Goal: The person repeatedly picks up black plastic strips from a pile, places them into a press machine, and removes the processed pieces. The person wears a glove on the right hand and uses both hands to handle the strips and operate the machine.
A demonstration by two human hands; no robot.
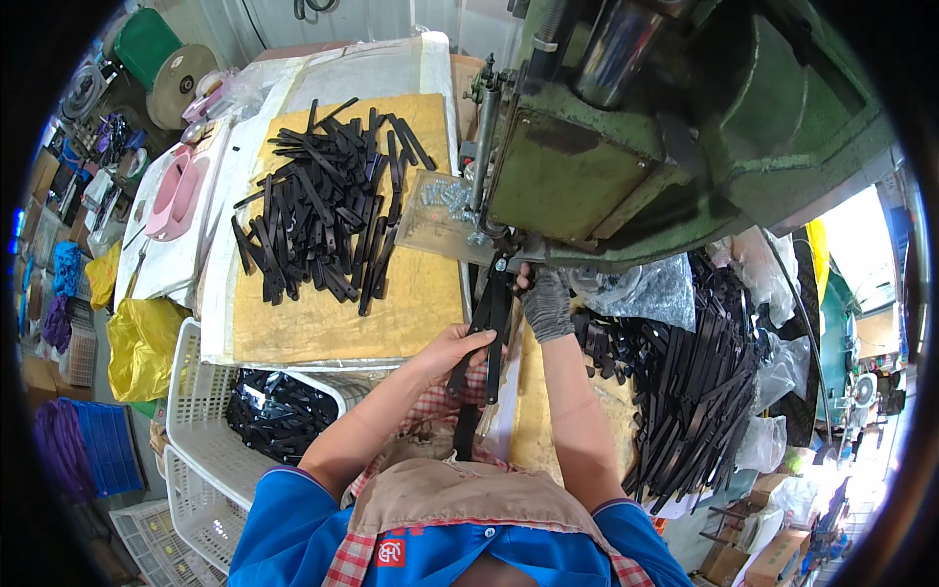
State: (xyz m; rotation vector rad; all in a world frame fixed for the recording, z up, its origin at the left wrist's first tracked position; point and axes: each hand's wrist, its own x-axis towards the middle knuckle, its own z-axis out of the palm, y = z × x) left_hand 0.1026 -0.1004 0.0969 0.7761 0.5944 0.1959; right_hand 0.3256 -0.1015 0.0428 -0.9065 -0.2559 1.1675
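Observation:
My bare left hand [469, 345] is closed on a pair of long black metal strips [498, 330], joined at their top ends beneath the head of a green riveting machine [579, 176]. A grey knitted glove with bare fingertips covers my right hand [546, 302], which is beside the strips' upper ends under the machine; what its fingers hold is hidden. Left of the machine, small silvery rivets [447, 194] lie in a clear shallow tray [418, 238]. A heap of short black strips [323, 205] covers part of a yellow board [352, 334].
Long black strips [697, 389] are piled at the right, beside clear plastic bags [645, 290]. White plastic baskets [209, 433] stand at the lower left, the upper one holding black parts [282, 414]. A pink container [174, 198] sits on the far-left table.

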